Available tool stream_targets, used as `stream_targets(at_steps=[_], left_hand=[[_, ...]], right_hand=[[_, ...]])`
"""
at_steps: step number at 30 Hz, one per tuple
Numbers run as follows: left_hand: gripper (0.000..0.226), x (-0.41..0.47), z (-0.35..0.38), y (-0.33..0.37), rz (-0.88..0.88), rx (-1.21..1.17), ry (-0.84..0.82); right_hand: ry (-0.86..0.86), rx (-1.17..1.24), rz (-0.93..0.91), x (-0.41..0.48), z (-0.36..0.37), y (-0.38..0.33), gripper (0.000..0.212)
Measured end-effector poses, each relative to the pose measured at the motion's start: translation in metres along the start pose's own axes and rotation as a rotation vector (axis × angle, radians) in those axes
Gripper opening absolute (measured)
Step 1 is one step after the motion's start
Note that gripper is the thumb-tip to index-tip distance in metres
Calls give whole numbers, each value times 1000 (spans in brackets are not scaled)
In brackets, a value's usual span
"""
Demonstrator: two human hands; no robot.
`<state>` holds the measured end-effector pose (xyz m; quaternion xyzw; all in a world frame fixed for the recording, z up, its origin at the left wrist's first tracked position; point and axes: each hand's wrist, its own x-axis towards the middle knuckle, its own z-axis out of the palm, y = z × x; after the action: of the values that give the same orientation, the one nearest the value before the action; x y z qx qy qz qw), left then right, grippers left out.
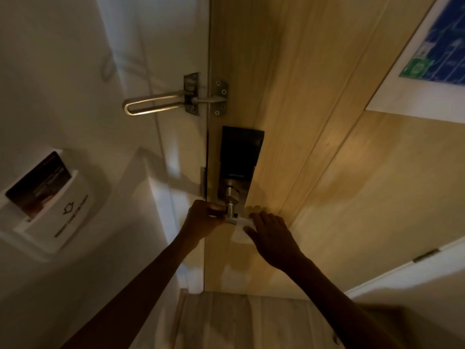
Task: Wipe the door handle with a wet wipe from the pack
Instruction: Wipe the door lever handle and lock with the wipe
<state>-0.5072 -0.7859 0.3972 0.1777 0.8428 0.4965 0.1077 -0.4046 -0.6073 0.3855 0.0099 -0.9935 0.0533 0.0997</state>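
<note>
While left hand (pixel 201 220) steadies, wet wipe (pixel 241 231) under right grip (pixel 273 238)

Left hand (pixel 203 220) grips door handle (pixel 230 210); right hand (pixel 270 231) presses wet wipe (pixel 240 231) against wooden door (pixel 289 122).

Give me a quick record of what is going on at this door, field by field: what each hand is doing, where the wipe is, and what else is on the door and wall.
place: wooden door beside a white wall
left hand: closed around the handle's left end
right hand: spread over a white wipe, pressing it by the door handle
lock: dark lock plate above the handle
latch: metal swing guard, folded toward the wall
wall: card holder with a dark card
wipe pack: not in view
</note>
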Motion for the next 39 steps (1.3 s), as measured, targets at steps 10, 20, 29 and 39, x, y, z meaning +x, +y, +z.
stream_targets(at_steps=[10,20,29,39], left_hand=[[21,-3,-2,4,-5,-18,-6],[23,-2,-2,2,-50,-76,-5],[24,-2,1,3,-83,-101,3],[23,-6,0,4,-71,-158,0]], right_hand=[[-41,-47,-28,-12,14,-22,65],[-14,-28,9,-12,18,-32,65],[25,60,12,-25,14,-8,72],[325,617,256,-33,11,18,40]])
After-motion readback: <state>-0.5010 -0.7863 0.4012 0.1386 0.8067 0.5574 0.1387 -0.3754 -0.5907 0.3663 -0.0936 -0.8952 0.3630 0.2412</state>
